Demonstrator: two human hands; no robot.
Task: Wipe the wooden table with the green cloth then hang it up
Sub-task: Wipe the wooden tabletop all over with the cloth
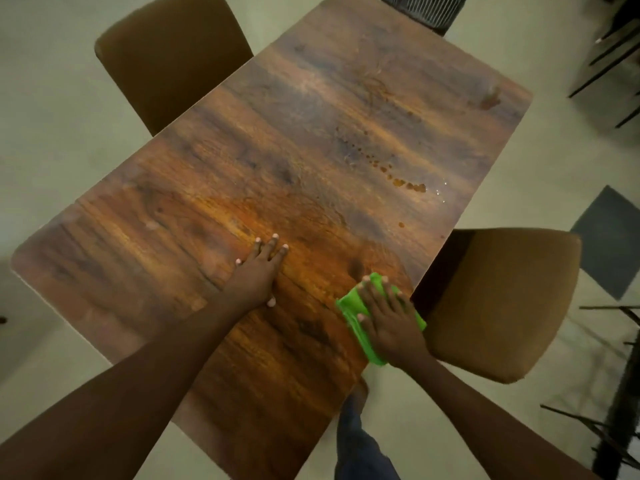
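A long wooden table (263,161) fills the middle of the head view. My right hand (389,318) lies flat on a folded green cloth (353,306) and presses it onto the table near its right edge. Most of the cloth is hidden under the palm. My left hand (258,271) rests flat on the bare wood to the left of the cloth, fingers spread, holding nothing. A trail of wet drops and smears (398,174) marks the table farther away on the right side.
A brown padded chair (498,303) stands close against the table's right edge beside the cloth. Another brown chair (169,57) stands at the far left side. A dark slatted object (424,8) sits beyond the far end. Black metal legs (609,393) stand at the right.
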